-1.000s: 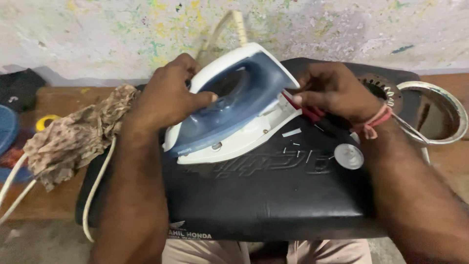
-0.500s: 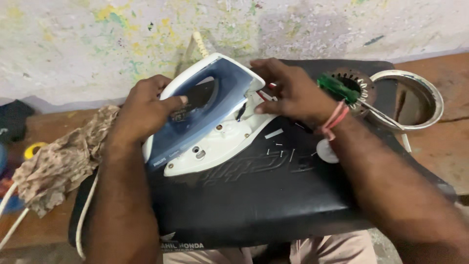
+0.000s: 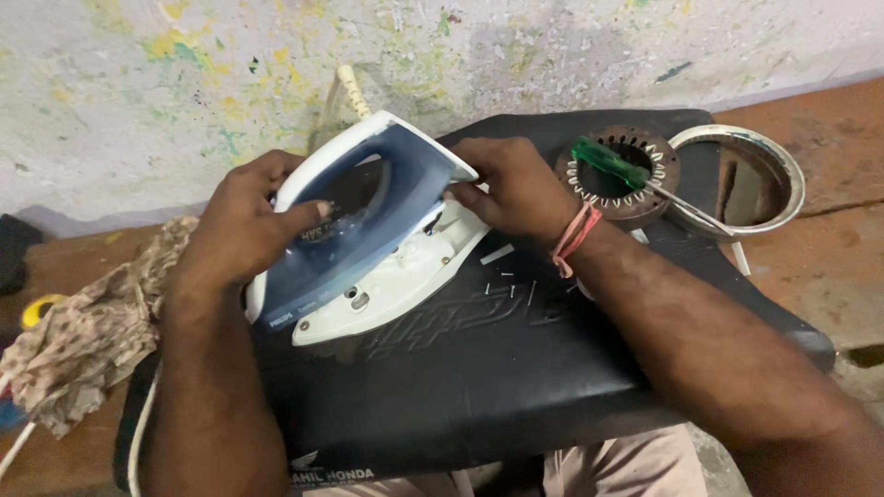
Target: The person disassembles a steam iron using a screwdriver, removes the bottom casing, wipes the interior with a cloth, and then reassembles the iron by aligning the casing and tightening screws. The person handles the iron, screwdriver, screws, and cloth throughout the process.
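Both hands are on the iron (image 3: 368,230), which lies tilted on a black seat pad (image 3: 479,368) across my lap. Left hand (image 3: 244,230) grips the blue shell from the left side: thumb laid across the handle opening, fingers curled over the far edge and clamped on it. Right hand (image 3: 511,184) meets the shell at its right edge; fingertips (image 3: 458,191) are pressed together against the seam where the blue shell lifts off the white base. The shell stands raised at that side, with the base beneath it showing screw holes. A cream cord (image 3: 354,92) rises from the iron's far end towards the wall.

A red thread band (image 3: 573,237) sits on my right wrist. Several small pale bits (image 3: 502,276) lie loose on the pad, just beside the base. Behind my right hand, a ring-shaped motor core (image 3: 626,184) rests on the pad, with a green-handled screwdriver (image 3: 612,164) lying across it. A metal ring (image 3: 750,166) sits touching the core on its right. A patterned rag (image 3: 92,340) lies well to the left on the floor.
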